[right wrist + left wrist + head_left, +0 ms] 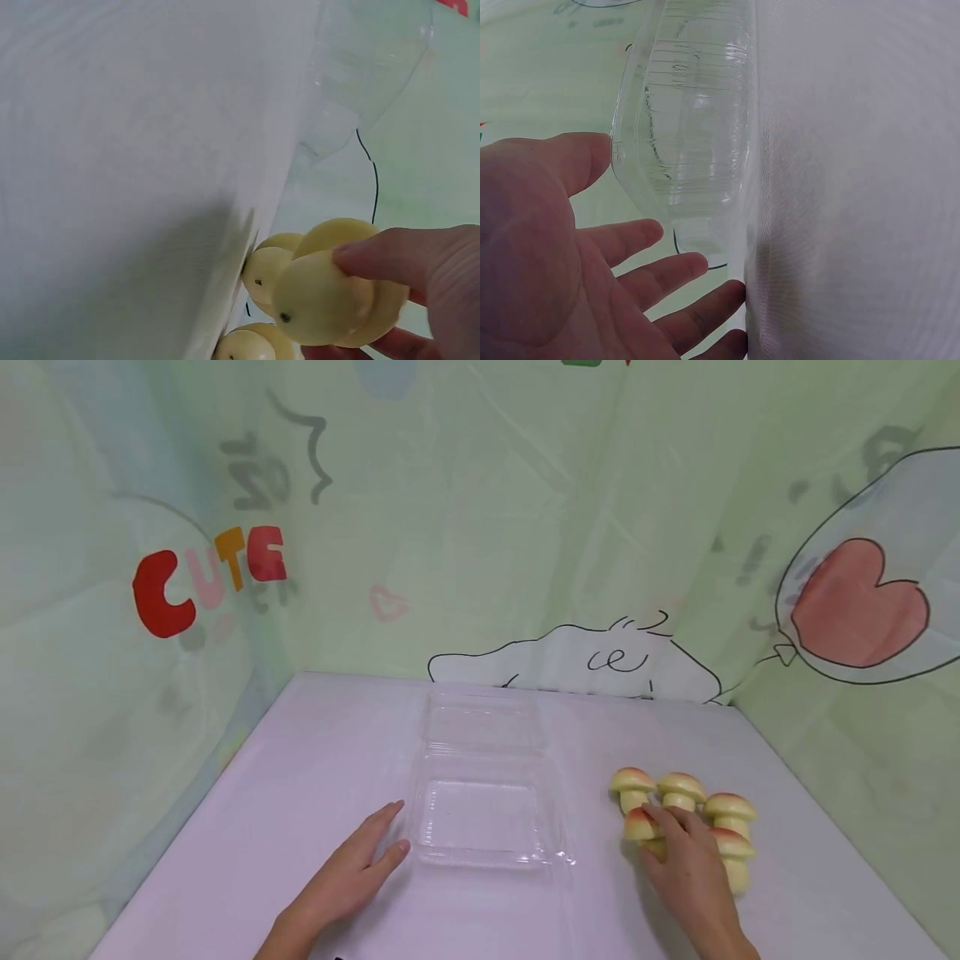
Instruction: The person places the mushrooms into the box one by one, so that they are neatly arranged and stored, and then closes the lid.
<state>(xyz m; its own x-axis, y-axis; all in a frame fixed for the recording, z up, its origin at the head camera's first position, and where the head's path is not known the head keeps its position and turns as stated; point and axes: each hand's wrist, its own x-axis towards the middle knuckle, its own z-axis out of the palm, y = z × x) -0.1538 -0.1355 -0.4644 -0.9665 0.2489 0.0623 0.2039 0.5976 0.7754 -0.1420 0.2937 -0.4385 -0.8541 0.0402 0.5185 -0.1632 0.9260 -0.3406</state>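
Observation:
My right hand (688, 870) pinches a toy mushroom (638, 827) with a cream stem and a cap blushed red. In the right wrist view the thumb lies on this mushroom (319, 304), with fingertips on its far side. More mushrooms of the same kind (680, 789) stand close around that hand. My left hand (347, 875) is beside the near left corner of a clear plastic box (480, 860), fingers spread and holding nothing. The left wrist view shows its thumb near the rim of the box (634, 142); whether they touch, I cannot tell.
The box's hinged lid (483, 724) lies folded back behind it, toward the rear edge. A pale cloth covers the table (330, 752). Printed fabric curtains (487, 527) close off the back and both sides.

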